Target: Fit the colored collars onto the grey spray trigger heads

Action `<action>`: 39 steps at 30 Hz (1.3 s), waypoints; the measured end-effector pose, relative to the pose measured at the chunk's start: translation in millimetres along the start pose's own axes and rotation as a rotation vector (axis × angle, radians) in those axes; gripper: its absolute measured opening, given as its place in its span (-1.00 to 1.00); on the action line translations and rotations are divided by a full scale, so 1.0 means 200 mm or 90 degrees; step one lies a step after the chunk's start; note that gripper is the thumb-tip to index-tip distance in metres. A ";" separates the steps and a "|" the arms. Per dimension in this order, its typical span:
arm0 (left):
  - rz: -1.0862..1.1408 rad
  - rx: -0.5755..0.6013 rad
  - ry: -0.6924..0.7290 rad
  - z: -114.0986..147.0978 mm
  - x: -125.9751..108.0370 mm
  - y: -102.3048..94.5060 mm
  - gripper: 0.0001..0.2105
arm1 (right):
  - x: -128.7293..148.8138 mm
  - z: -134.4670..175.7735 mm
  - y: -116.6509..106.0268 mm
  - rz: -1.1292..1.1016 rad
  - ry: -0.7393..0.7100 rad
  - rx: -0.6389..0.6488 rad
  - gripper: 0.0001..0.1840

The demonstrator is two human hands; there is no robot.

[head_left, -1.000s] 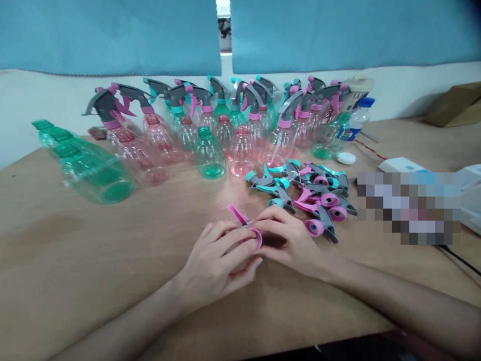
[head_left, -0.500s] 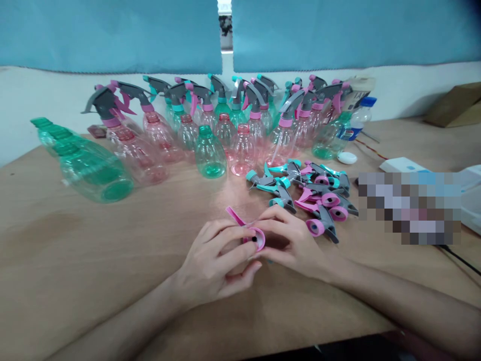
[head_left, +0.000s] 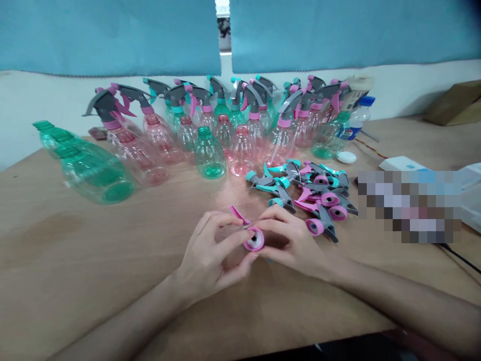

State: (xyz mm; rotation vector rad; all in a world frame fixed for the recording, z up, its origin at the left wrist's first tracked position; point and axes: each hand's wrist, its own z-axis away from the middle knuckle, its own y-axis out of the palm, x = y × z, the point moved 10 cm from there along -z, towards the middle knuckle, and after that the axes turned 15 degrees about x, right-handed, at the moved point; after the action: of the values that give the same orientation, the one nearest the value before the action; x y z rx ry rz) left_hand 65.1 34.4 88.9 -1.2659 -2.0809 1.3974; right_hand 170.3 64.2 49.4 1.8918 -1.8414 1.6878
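Between my hands, low over the near part of the table, is a pink spray trigger head (head_left: 259, 245), its round collar turned up toward me. A white insert with a dark hole shows inside the collar, and the pink lever sticks out to the upper left. My left hand (head_left: 210, 253) is closed on the collar's left side, forefinger at the inner rim and thumb below. My right hand (head_left: 295, 240) grips the same head from the right with its fingertips. Most of the grey body is hidden. Just beyond my right hand lies a pile of loose spray trigger heads (head_left: 319, 190), pink and teal.
Behind the pile stand several open pink bottles (head_left: 242, 153) and a green bottle (head_left: 210, 155). Bottles with trigger heads fitted (head_left: 255, 125) line the wall. Green bottles (head_left: 95, 175) lean at left. A white oval object (head_left: 346, 157) and a cardboard box (head_left: 456, 105) are at right.
My left hand's fingers have shifted off the collar's opening toward its left edge, so more of the white insert shows. The right hand keeps its hold nearly unmoved.
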 end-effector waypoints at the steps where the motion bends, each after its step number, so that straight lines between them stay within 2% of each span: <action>1: 0.025 0.007 -0.007 0.00 0.00 0.00 -0.80 | 0.00 0.00 0.00 0.000 -0.001 0.004 -0.69; 5: 0.134 0.018 -0.053 0.00 0.04 0.03 -0.81 | 0.00 -0.01 0.01 0.007 0.008 0.010 -0.70; 8: 0.169 0.011 -0.053 0.01 0.05 0.04 -0.86 | -0.01 -0.01 0.00 0.005 0.021 0.007 -0.70; 14: 0.159 0.038 -0.008 0.02 0.01 0.06 -0.82 | -0.01 -0.01 0.02 -0.003 0.025 0.025 -0.69; 20: 0.129 0.033 -0.057 0.01 0.04 0.06 -0.79 | -0.01 0.00 0.02 0.003 0.014 0.017 -0.69; 23: 0.143 0.044 -0.029 0.01 0.03 0.06 -0.83 | 0.00 -0.01 0.02 0.006 0.007 0.023 -0.69; 26: 0.142 0.057 -0.011 0.01 0.01 0.07 -0.78 | -0.01 -0.01 0.01 0.007 0.024 0.018 -0.69; 31: 0.134 0.062 -0.077 0.01 0.06 0.08 -0.81 | -0.02 0.00 0.02 0.019 0.016 0.020 -0.73; 39: 0.177 0.030 -0.104 0.04 0.09 0.11 -0.73 | 0.01 -0.01 0.06 0.019 0.020 0.048 -0.75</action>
State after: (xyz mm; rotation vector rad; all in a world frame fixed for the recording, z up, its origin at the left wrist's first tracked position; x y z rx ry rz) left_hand 60.8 46.5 61.9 -1.5142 -2.0189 1.7108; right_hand 159.5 61.5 43.7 1.8614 -1.8290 1.8098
